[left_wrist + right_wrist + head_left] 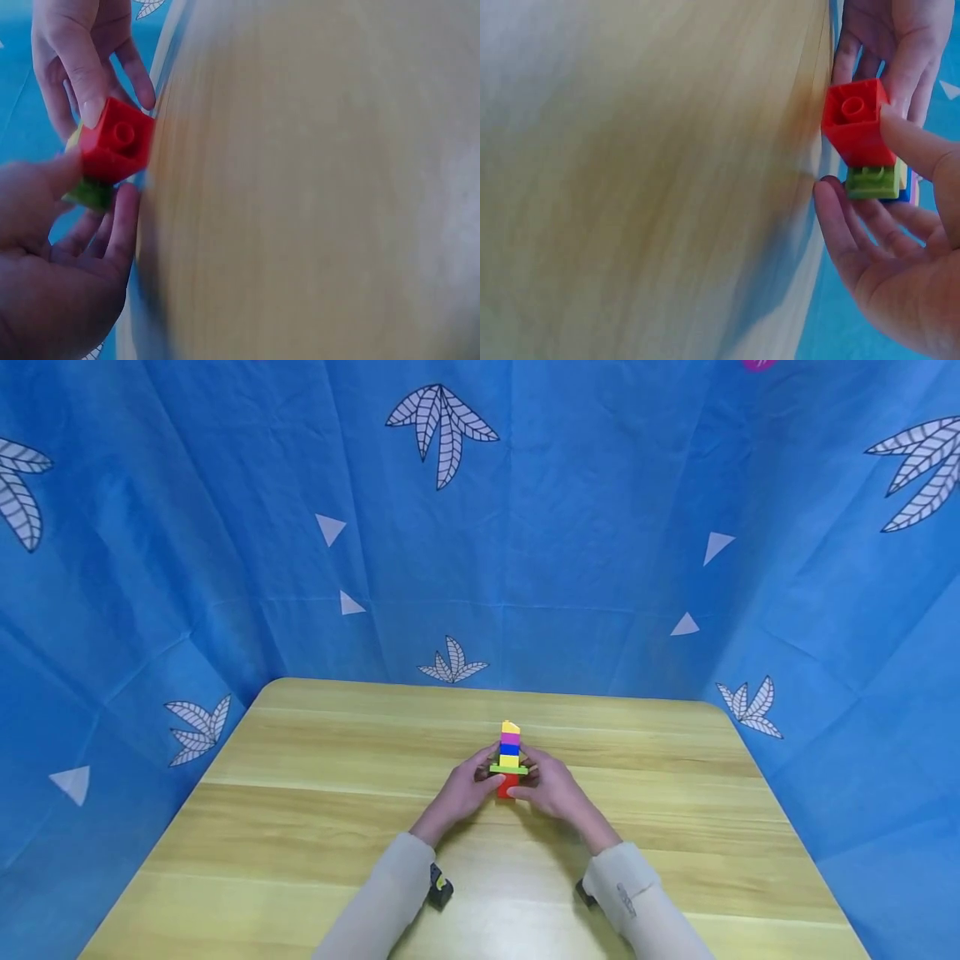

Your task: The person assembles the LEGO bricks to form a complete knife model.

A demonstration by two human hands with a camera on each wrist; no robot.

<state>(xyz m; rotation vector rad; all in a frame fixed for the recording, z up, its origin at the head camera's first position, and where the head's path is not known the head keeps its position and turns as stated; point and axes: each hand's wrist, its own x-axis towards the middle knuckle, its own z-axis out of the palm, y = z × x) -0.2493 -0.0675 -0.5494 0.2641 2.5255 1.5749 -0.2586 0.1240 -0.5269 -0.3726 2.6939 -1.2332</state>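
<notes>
A small tower of toy building blocks is held up between both hands over the table. From the bottom it has a red block, a wider green plate, a yellow block, a blue block, a purple block and a sloped yellow block on top. The left hand grips it from the left, the right hand from the right. Both thumbs lie on the red block, whose hollow underside shows in both wrist views. Fingers curve around behind the tower, partly hidden.
The wooden table extends around the hands, with rounded far corners. A blue curtain with leaf and triangle prints hangs behind it and along both sides. Dark wrist devices show below the light sleeves.
</notes>
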